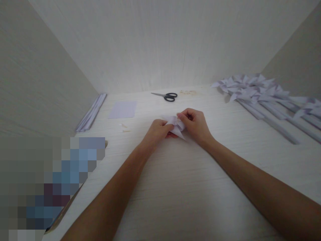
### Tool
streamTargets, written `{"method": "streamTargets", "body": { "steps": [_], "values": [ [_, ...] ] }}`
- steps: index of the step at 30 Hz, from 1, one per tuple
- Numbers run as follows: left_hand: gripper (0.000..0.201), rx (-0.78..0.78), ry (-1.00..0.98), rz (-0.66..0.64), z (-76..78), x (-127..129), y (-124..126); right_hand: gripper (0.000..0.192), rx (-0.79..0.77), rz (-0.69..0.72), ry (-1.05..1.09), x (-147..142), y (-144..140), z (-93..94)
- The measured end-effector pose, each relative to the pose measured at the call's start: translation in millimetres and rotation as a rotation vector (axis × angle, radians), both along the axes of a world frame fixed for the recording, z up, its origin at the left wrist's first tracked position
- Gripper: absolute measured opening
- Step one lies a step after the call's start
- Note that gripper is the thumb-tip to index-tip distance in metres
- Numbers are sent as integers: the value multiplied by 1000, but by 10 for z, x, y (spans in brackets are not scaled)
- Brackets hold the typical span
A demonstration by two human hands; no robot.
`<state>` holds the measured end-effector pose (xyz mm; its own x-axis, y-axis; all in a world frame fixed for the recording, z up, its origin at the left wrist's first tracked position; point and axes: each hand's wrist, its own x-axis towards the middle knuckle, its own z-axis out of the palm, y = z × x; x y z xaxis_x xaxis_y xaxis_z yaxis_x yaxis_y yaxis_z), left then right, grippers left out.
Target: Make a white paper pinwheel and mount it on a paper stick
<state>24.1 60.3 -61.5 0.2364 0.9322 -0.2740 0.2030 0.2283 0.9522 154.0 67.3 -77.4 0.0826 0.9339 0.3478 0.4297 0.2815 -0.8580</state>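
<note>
Between my two hands, above the middle of the table, is a white paper pinwheel [180, 128] with folded, pointed blades. My left hand [158, 130] grips it from the left, thumb on top and fingers underneath. At its upper right, my right hand [196, 123] is closed, thumb and fingertips pinching near the centre of the folds. Something small and pale shows at those fingertips, too blurred to name. Beyond the hands lie scissors [168, 97] with black handles, their blades pointing left. A flat square sheet of paper [122, 109] lies to the left.
Finished-looking pinwheels on paper sticks [253, 88] are piled at the right. A bundle of paper sticks [92, 113] lies along the left wall. Small pale strips [124, 127] and scattered beige bits [188, 92] rest on the white table [175, 187]. A pixelated area covers the lower left.
</note>
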Motion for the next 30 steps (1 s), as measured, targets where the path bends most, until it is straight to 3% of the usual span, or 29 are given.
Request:
{"method": "streamTargets", "body": {
  "steps": [14, 30],
  "values": [
    [15, -45, -46, -7, 25, 2, -15, 22, -7, -10, 179, 19, 49, -37],
    [14, 72, -13, -104, -64, -51, 21, 22, -16, -19, 109, 15, 44, -43]
  ]
}}
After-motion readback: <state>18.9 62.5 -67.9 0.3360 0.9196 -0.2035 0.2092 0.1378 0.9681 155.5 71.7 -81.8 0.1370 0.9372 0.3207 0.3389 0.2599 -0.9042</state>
